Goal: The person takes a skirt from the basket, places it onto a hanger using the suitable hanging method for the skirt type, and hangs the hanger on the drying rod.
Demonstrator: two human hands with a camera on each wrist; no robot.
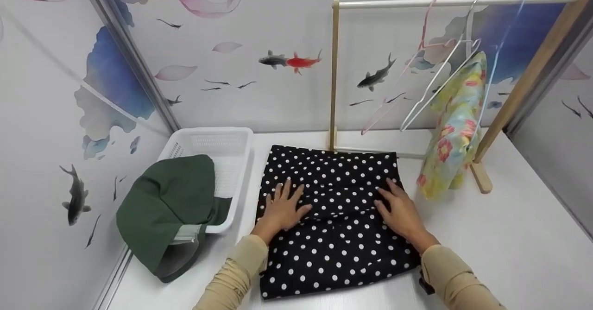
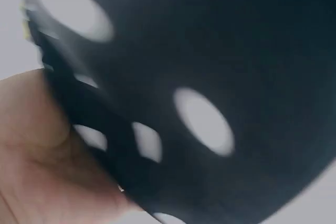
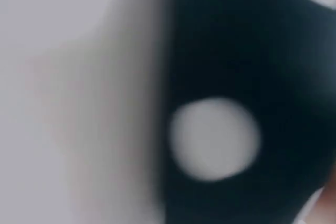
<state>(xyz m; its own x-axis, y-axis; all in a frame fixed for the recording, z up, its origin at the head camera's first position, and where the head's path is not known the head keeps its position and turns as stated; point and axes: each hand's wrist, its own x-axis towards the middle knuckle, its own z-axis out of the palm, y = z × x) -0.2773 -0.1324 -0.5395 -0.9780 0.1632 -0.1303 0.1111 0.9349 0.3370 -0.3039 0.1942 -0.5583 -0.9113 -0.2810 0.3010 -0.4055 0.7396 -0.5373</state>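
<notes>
A black polka-dot cloth (image 1: 331, 249) with white dots lies spread on the white table, a crosswise fold running through its middle. On its left part rests my left hand (image 1: 282, 210), fingers straight and spread. My right hand (image 1: 402, 211) presses on the right edge with fingers extended. Close up in the left wrist view, the dotted cloth (image 2: 252, 66) hides part of the left hand (image 2: 47, 156). The right wrist view is blurred; dotted fabric (image 3: 247, 66) fills its right half, and only a sliver of the hand shows at the lower corner.
At the left, a white basket (image 1: 242, 171) holds a dark green garment (image 1: 180, 194) that hangs over its front rim. Behind on the right stands a wooden rack (image 1: 334, 78) with a pink hanger (image 1: 424, 27), a white hanger (image 1: 440, 69), a blue hanger (image 1: 498, 50) and a floral cloth (image 1: 456, 129).
</notes>
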